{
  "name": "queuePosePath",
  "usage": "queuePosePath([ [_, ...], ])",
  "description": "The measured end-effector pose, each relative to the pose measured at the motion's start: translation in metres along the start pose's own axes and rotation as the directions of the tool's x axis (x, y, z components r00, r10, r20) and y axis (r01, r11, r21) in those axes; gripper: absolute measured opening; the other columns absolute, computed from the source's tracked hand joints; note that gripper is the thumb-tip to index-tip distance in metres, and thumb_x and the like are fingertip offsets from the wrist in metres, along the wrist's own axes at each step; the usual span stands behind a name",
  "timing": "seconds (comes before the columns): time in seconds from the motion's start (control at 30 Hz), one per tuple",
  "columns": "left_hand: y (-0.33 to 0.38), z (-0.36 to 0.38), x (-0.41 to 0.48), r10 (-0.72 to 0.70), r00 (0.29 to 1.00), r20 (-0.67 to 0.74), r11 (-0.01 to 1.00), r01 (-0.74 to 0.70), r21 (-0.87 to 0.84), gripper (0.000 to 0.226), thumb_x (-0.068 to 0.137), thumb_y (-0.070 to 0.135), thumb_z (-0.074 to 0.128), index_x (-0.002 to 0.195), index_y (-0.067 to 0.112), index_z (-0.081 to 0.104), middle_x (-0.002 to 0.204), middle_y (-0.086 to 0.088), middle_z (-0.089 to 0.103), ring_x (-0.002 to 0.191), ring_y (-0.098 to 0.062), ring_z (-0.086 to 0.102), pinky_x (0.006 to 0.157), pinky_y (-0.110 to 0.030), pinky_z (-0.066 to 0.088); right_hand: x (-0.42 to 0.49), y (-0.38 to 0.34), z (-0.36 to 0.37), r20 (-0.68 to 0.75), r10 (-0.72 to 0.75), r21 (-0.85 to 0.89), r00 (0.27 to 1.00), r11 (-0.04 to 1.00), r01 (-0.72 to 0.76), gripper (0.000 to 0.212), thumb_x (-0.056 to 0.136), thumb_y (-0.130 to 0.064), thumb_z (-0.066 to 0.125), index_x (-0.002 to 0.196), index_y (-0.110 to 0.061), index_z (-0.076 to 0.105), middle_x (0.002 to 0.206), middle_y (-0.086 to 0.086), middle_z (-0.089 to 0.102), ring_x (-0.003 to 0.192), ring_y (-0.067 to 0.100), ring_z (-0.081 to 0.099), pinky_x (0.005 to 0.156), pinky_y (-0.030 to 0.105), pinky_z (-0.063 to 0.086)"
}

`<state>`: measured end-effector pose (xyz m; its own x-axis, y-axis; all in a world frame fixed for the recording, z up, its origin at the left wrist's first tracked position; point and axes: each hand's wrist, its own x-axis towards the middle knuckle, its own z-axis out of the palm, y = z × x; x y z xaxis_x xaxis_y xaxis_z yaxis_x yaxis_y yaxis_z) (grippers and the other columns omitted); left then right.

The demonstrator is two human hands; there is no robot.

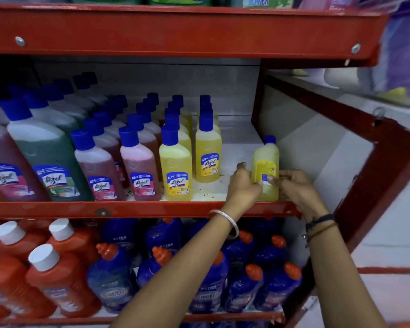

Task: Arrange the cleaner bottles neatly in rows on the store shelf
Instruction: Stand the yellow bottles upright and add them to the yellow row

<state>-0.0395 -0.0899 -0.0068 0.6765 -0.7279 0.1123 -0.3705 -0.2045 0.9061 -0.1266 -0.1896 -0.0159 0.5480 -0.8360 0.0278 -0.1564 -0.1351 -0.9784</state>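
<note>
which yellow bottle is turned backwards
The yellow bottle held between the left hand and right hand, alone at the shelf's right end. It shows its plain back label; the yellow bottles in the rows show their front labels.

I see a red metal shelving unit point(175, 31) with screws point(20, 41) in its front rails and pale boards. Its grey back panel point(152, 79) is dim under the upper rail, while the white side panel point(317, 143) to the right catches more light. Beyond the red end frame point(393, 147) a pale floor point(393, 252) shows, crossed by a red line point(388, 270).
</note>
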Motion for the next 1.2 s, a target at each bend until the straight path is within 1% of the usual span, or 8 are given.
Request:
queuePosePath([
  [0.2,-0.01,-0.04,-0.026,0.265,0.952,-0.154,0.964,-0.258,0.067,0.043,0.074,-0.005,0.056,0.113,0.014,0.052,0.112,-0.013,0.062,0.101,-0.029,0.06,0.085,-0.042,0.053,-0.016,-0.021,0.03,0.135,-0.263,0.021,0.955,0.965,0.263,0.037,0.076,-0.002,0.072,0.106,-0.013,0.053,0.101,0.005,0.058,0.063,0.003,0.066,0.059,0.022,0.057],
  [0.33,-0.028,-0.063,-0.047,0.346,0.911,-0.226,0.927,-0.296,0.228,0.062,0.081,-0.008,0.051,0.136,0.014,0.033,0.129,-0.009,0.048,0.119,-0.018,0.043,0.095,-0.014,0.032,-0.023,-0.024,0.057,0.251,-0.328,-0.015,0.911,0.939,0.343,0.04,0.077,-0.009,0.073,0.11,-0.017,0.052,0.113,0.003,0.057,0.091,0.018,0.062,0.075,0.034,0.055],
  [0.53,-0.054,-0.071,-0.07,0.297,0.935,-0.194,0.936,-0.244,0.255,0.059,0.094,0.005,0.043,0.145,0.011,0.014,0.152,-0.009,0.024,0.138,-0.021,0.027,0.103,-0.011,0.018,-0.028,-0.012,0.085,0.255,-0.325,0.033,0.91,0.944,0.328,0.035,0.08,-0.004,0.069,0.094,-0.03,0.049,0.104,-0.011,0.059,0.095,0.02,0.064,0.072,0.024,0.05],
  [0.7,-0.053,-0.068,-0.08,0.403,0.888,-0.223,0.905,-0.351,0.239,0.045,0.092,0.005,0.044,0.135,0.012,0.034,0.131,-0.005,0.038,0.119,-0.016,0.043,0.104,-0.03,0.041,-0.035,-0.015,0.087,0.286,-0.365,0.051,0.886,0.929,0.367,0.017,0.096,-0.028,0.045,0.102,-0.029,0.061,0.115,0.003,0.065,0.11,0.018,0.062,0.096,0.031,0.048],
  [0.8,-0.052,-0.067,-0.08,0.416,0.883,-0.215,0.904,-0.378,0.198,0.038,0.091,-0.001,0.041,0.126,0.012,0.039,0.124,-0.006,0.04,0.11,-0.015,0.046,0.096,-0.03,0.045,-0.041,-0.023,0.09,0.357,-0.366,0.118,0.86,0.93,0.347,0.023,0.085,-0.044,0.049,0.099,-0.031,0.063,0.11,0.002,0.066,0.104,0.016,0.064,0.094,0.03,0.049],
  [0.9,-0.052,-0.066,-0.078,0.421,0.878,-0.227,0.901,-0.374,0.221,0.046,0.089,-0.005,0.042,0.131,0.01,0.033,0.129,-0.006,0.032,0.12,-0.016,0.04,0.103,-0.027,0.042,-0.036,-0.024,0.093,0.334,-0.386,0.094,0.86,0.922,0.377,0.026,0.085,-0.03,0.062,0.11,-0.026,0.056,0.112,0.0,0.067,0.102,0.018,0.067,0.089,0.034,0.054],
  [1.07,-0.05,-0.062,-0.07,0.316,0.929,-0.194,0.929,-0.262,0.26,0.071,0.085,-0.01,0.045,0.144,0.003,0.007,0.151,-0.016,0.013,0.142,-0.025,0.013,0.113,-0.02,0.014,-0.031,-0.023,0.088,0.327,-0.402,0.104,0.855,0.915,0.391,0.026,0.09,-0.02,0.057,0.116,-0.016,0.057,0.109,0.002,0.068,0.093,0.007,0.068,0.081,0.023,0.055],
  [1.2,-0.045,-0.064,-0.062,0.226,0.96,-0.166,0.957,-0.187,0.22,0.082,0.082,-0.013,0.05,0.145,0.002,0.001,0.15,-0.018,0.02,0.141,-0.026,0.02,0.112,-0.024,0.021,-0.034,-0.017,0.085,0.343,-0.401,0.123,0.85,0.916,0.382,0.02,0.094,-0.022,0.048,0.11,-0.031,0.056,0.109,-0.005,0.067,0.095,0.001,0.067,0.083,0.021,0.055],
])
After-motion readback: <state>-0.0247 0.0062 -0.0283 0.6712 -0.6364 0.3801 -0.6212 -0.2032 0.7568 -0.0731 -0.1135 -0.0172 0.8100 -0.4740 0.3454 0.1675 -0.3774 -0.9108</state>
